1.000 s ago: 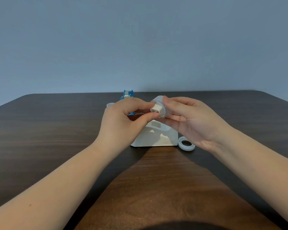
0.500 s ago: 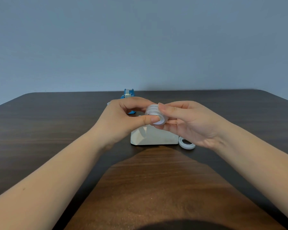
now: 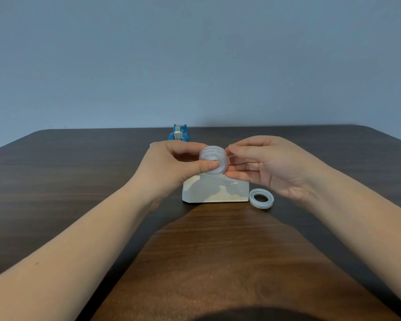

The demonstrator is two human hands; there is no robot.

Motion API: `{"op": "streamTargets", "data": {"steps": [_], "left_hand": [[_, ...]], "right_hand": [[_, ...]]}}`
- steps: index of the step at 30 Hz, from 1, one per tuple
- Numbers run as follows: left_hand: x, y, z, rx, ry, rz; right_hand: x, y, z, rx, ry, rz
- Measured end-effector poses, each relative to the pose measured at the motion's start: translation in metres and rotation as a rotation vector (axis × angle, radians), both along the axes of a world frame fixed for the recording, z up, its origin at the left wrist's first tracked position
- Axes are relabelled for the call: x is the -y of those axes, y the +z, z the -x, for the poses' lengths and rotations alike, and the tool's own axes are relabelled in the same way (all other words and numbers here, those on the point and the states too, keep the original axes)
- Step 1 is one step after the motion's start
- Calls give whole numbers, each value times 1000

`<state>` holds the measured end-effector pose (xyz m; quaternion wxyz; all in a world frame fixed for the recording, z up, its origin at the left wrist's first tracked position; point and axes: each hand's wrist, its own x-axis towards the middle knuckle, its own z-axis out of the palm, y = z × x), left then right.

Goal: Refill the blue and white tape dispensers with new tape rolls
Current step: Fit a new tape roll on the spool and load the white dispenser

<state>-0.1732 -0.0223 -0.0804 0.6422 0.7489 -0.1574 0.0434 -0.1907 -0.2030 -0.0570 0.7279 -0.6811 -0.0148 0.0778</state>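
Observation:
A clear tape roll (image 3: 214, 159) is held in the air just above the white tape dispenser (image 3: 215, 190), which stands on the dark wooden table (image 3: 79, 181). My left hand (image 3: 171, 165) pinches the roll from the left, thumb on its near face. My right hand (image 3: 264, 163) touches the roll's right side with its fingertips; whether it pinches the tape end I cannot tell. The blue tape dispenser (image 3: 180, 133) stands behind my left hand, mostly hidden. A second white ring-shaped roll (image 3: 261, 198) lies flat on the table right of the white dispenser.
The table's far edge (image 3: 287, 126) meets a plain blue-grey wall. My two forearms reach in from the lower corners. A dark rounded shape (image 3: 248, 315) shows at the bottom edge of the view.
The white core piece seen a second ago in the roll's centre is no longer visible. The roll has turned in my fingers, and my right hand has shifted to its right side.

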Motion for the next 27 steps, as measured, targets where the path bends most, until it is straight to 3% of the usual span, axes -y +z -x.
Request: {"op": "streamTargets", "data": {"steps": [13, 27], "left_hand": [[2, -3, -6, 35, 83, -82], [-3, -6, -19, 72, 27, -202]], "right_hand": [[-1, 0, -8, 50, -127, 77], [-8, -6, -25, 129, -183, 376]]}}
